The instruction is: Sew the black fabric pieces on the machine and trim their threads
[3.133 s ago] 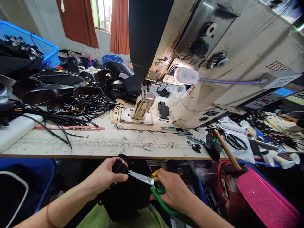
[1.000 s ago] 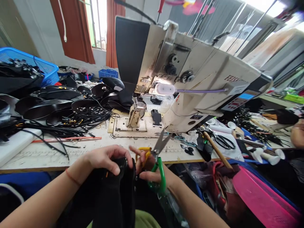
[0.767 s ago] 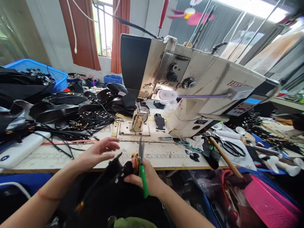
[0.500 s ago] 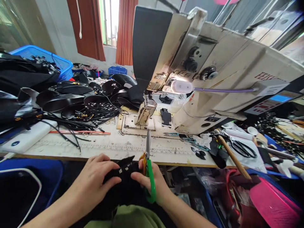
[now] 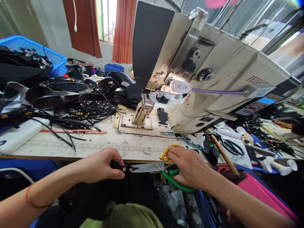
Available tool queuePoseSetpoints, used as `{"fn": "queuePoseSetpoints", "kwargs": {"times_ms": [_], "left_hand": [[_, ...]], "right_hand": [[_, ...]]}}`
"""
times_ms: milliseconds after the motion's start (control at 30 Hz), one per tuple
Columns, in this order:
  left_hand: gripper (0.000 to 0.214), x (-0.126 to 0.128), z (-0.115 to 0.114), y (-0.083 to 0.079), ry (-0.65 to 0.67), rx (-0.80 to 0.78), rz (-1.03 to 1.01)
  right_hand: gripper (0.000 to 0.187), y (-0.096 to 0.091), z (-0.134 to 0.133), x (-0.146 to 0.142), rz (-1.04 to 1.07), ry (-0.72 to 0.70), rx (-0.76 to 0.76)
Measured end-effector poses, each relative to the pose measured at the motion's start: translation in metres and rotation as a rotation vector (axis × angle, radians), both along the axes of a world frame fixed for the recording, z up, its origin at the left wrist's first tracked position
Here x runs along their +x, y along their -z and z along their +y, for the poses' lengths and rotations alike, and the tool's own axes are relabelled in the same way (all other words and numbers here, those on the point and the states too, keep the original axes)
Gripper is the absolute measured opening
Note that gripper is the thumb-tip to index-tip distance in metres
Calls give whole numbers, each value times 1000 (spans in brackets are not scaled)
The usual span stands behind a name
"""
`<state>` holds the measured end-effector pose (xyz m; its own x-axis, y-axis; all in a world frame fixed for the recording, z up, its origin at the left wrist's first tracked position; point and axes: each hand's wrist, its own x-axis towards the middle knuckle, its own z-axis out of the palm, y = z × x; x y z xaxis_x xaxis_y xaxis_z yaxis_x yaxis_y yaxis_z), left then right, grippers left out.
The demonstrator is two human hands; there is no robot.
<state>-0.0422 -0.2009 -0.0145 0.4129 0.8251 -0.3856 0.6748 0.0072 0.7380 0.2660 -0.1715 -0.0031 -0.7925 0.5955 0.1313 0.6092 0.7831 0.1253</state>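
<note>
My left hand (image 5: 101, 166) pinches a small black fabric piece (image 5: 116, 164) with a little pale tag at its end, in front of the table's edge. My right hand (image 5: 190, 167) grips a pair of scissors (image 5: 152, 167) by its handles, one loop yellow and the other green. The blades point left and stand slightly apart, with their tips close to the end of the black piece. Whether the blades touch it, I cannot tell. Most of the piece is hidden by my left fingers.
Beyond my hands stands a sewing machine (image 5: 213, 82) with a post bed (image 5: 142, 114). Black straps and cords (image 5: 95, 107) heap at the left, near a blue basket (image 5: 59, 65). A black buckle (image 5: 162, 116), small snips (image 5: 182, 138) and a wooden stick (image 5: 224, 155) lie on the right.
The scissors have swung from pointing away to pointing left, and their blades have parted. My right hand has moved right; my left has shifted slightly. The view has turned a little.
</note>
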Motion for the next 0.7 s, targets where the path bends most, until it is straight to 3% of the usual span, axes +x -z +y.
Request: {"fn": "queuePoseSetpoints", "kwargs": {"times_ms": [100,200,467,700], "left_hand": [[30,1,5,1,17,-20,6],[32,2,8,2,-3,-3,-2],[31,4,10,1,-36,1,-35],[31,4,11,1,-25,-3,-37]], "right_hand": [[23,-2,6,5,-36,-87,184],[20,-6,8,8,-58,-69,265],[18,-10,2,1,-56,64,-46],[22,-13,0,1,-26,131,-145]]}}
